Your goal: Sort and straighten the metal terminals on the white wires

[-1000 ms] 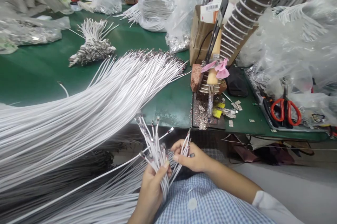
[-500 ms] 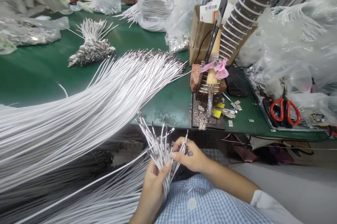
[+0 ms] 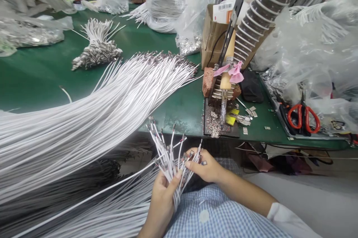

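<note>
a broad sheaf of white cables (image 3: 84, 119) lay fanned across the green table (image 3: 36, 78) at left, crowding its near edge. the left hand (image 3: 161, 202) was clamped round a small cable bunch (image 3: 167, 152), tips up, probably to keep them splayed. the right hand (image 3: 207, 169) pinched a few of the tips. further right stood a soldering iron (image 3: 223, 96) and red-handled scissors (image 3: 303, 117), well apart from the hands.

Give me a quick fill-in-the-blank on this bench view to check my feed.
The left hand grips a fan of ___ cables whose tips the right hand pinches.
The scissors at the right have ___ handles.
The big cable bundle lies on a ___ table.
Missing: white; red; green.
</note>
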`<control>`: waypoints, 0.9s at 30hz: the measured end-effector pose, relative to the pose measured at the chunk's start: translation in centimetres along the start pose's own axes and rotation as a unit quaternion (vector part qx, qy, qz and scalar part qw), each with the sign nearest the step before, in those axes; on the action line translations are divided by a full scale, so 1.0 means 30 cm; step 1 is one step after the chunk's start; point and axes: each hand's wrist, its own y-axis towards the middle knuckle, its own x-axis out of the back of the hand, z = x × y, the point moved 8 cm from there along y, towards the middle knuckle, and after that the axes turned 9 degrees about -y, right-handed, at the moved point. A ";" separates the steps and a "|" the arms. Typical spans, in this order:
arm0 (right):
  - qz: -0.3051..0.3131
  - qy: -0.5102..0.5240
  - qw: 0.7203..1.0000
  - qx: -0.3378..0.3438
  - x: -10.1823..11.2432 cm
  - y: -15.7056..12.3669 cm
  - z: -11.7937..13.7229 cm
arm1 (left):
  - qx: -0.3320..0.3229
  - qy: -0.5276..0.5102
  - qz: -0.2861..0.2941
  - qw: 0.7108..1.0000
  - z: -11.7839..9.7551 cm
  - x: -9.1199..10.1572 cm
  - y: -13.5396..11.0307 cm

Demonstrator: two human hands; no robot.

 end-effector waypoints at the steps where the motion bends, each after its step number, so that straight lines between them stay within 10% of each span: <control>1: 0.000 0.008 1.000 0.001 0.000 0.001 0.001 | -0.001 0.003 -0.003 1.000 0.000 0.001 -0.001; 27: -0.027 0.020 0.999 -0.006 -0.003 0.010 0.007 | 0.000 0.047 0.049 0.998 0.023 0.001 0.005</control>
